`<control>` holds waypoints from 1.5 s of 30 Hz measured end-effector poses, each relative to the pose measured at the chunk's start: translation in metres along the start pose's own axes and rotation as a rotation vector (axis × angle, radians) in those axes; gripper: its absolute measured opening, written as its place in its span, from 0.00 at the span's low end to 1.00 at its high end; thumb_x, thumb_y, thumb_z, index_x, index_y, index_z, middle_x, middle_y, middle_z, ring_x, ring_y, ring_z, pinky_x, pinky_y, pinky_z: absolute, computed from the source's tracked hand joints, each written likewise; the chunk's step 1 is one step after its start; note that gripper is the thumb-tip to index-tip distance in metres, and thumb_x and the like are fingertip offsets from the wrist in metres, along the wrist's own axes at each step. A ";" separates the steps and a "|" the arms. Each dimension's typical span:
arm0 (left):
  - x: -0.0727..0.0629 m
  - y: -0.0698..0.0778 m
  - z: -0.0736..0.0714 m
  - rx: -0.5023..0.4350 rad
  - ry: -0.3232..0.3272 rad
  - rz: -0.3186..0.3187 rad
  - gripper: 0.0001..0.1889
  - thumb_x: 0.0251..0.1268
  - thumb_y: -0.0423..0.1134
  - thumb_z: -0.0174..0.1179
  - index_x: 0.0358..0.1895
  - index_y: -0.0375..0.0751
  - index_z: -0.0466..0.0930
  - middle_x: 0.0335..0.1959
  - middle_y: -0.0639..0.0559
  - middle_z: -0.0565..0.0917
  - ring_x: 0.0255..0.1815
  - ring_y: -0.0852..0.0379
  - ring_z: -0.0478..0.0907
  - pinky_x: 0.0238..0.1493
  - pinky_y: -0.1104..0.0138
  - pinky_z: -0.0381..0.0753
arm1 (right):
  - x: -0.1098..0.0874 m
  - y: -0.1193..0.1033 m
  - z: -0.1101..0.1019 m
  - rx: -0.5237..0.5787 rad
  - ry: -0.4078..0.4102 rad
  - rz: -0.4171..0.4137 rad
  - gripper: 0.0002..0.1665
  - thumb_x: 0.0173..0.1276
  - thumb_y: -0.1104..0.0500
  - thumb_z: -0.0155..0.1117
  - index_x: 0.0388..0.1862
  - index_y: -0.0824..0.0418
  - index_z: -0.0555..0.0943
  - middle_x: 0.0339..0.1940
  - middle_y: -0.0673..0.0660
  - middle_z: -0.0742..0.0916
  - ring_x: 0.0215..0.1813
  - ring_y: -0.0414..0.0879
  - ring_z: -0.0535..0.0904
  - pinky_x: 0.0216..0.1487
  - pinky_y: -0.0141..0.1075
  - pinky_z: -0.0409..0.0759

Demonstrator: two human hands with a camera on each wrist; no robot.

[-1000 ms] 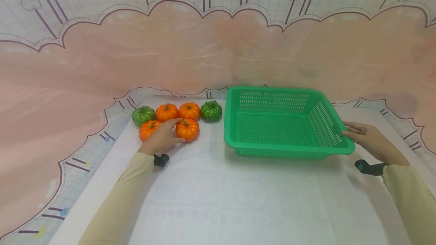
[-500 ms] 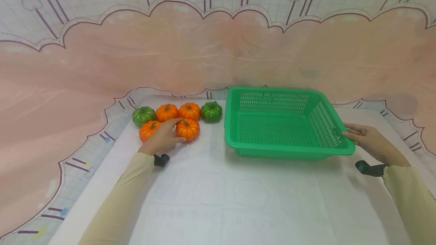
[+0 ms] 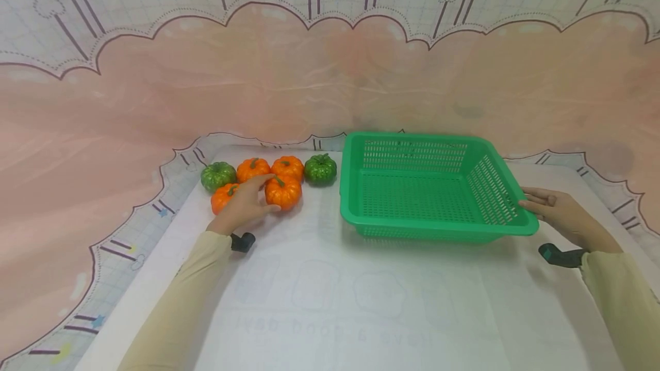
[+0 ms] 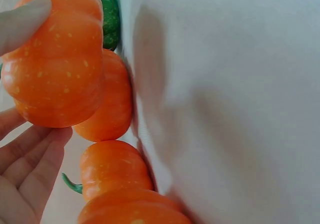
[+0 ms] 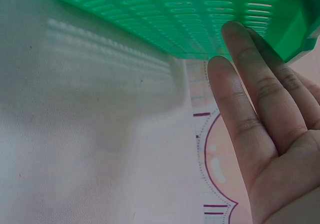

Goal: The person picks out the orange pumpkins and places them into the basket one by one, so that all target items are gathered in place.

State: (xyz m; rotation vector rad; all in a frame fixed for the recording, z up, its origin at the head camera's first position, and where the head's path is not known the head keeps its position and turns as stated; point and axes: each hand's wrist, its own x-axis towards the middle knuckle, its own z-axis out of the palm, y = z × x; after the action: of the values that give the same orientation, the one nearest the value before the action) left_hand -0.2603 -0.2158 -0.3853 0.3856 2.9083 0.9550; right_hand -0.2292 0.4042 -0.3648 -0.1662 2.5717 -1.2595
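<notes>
My left hand (image 3: 239,208) grips an orange toy pumpkin (image 3: 286,193) with a green stem. In the left wrist view the thumb lies on one side of this pumpkin (image 4: 60,68) and the fingertips reach its opposite side. At the right, my right hand (image 3: 567,216) holds the side rim of a green plastic basket (image 3: 438,226), thumb over the edge. Beneath that rim, in the right wrist view, the straight fingers (image 5: 265,88) meet the slotted outer wall. Inside the basket only its bare slotted floor shows.
Around the left hand lie an orange pumpkin (image 3: 222,199) partly hidden by it, two more orange pumpkins (image 3: 252,169) behind, and green pumpkins at the left (image 3: 218,177) and right (image 3: 321,169) of that row. A patterned cloth (image 3: 330,85) hangs behind the white table (image 3: 330,285).
The left hand has shifted slightly back and left, and the orange pumpkin in it has risen and tilted a little. The right hand and the basket have stayed in place.
</notes>
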 end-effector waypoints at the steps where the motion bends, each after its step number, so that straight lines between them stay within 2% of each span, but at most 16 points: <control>1: 0.000 0.001 -0.001 -0.006 0.002 -0.001 0.40 0.55 0.42 0.67 0.70 0.38 0.58 0.68 0.38 0.65 0.65 0.38 0.65 0.66 0.45 0.66 | 0.000 0.000 0.000 0.003 0.000 0.000 0.41 0.73 0.50 0.51 0.71 0.76 0.51 0.41 0.19 0.71 0.45 0.10 0.67 0.42 0.14 0.72; 6: -0.001 0.008 -0.007 -0.012 0.034 0.024 0.40 0.55 0.40 0.66 0.70 0.39 0.57 0.69 0.40 0.64 0.65 0.40 0.66 0.66 0.46 0.68 | 0.000 0.000 0.000 -0.002 -0.003 0.009 0.40 0.74 0.50 0.50 0.71 0.76 0.51 0.41 0.19 0.71 0.45 0.10 0.67 0.42 0.15 0.74; 11: 0.002 0.013 -0.012 -0.007 0.082 0.113 0.40 0.54 0.40 0.67 0.69 0.38 0.59 0.69 0.40 0.65 0.67 0.41 0.64 0.67 0.46 0.66 | -0.001 0.000 -0.001 -0.018 -0.007 0.006 0.39 0.74 0.50 0.49 0.71 0.76 0.52 0.42 0.19 0.71 0.45 0.09 0.66 0.42 0.15 0.74; 18: 0.010 0.023 -0.021 -0.001 0.132 0.211 0.38 0.51 0.36 0.69 0.68 0.47 0.64 0.66 0.46 0.70 0.66 0.44 0.65 0.68 0.47 0.65 | -0.001 0.000 -0.002 -0.036 -0.014 0.000 0.40 0.74 0.49 0.49 0.71 0.75 0.52 0.43 0.19 0.71 0.45 0.10 0.66 0.42 0.15 0.73; 24: 0.019 0.032 -0.031 0.050 0.123 0.220 0.40 0.51 0.39 0.70 0.69 0.42 0.61 0.69 0.42 0.66 0.69 0.40 0.62 0.68 0.45 0.64 | -0.001 -0.001 -0.002 -0.054 -0.011 0.004 0.38 0.75 0.50 0.47 0.71 0.74 0.52 0.44 0.20 0.69 0.45 0.09 0.65 0.43 0.16 0.74; 31: 0.030 0.043 -0.038 0.074 0.131 0.266 0.39 0.51 0.38 0.70 0.68 0.39 0.62 0.67 0.41 0.69 0.66 0.41 0.66 0.67 0.47 0.66 | 0.000 -0.001 -0.003 -0.045 -0.009 -0.004 0.39 0.74 0.50 0.48 0.71 0.75 0.52 0.45 0.20 0.69 0.45 0.10 0.66 0.43 0.16 0.74; 40: 0.040 0.063 -0.042 0.049 0.117 0.280 0.40 0.52 0.41 0.70 0.69 0.48 0.61 0.68 0.49 0.68 0.67 0.47 0.65 0.70 0.49 0.62 | 0.000 -0.001 -0.003 -0.021 -0.013 -0.003 0.39 0.74 0.51 0.49 0.71 0.76 0.51 0.43 0.19 0.70 0.45 0.10 0.66 0.42 0.15 0.73; 45: 0.046 0.075 -0.042 0.020 0.107 0.310 0.39 0.53 0.41 0.69 0.69 0.48 0.61 0.68 0.51 0.67 0.68 0.48 0.64 0.70 0.50 0.64 | 0.000 -0.002 -0.003 -0.048 -0.008 -0.002 0.39 0.74 0.50 0.48 0.71 0.75 0.52 0.44 0.20 0.70 0.45 0.10 0.67 0.43 0.15 0.74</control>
State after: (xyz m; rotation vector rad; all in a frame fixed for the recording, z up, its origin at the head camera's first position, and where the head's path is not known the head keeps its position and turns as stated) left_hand -0.2938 -0.1703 -0.3059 0.8318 3.0130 1.0102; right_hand -0.2298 0.4053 -0.3616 -0.1830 2.5964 -1.1960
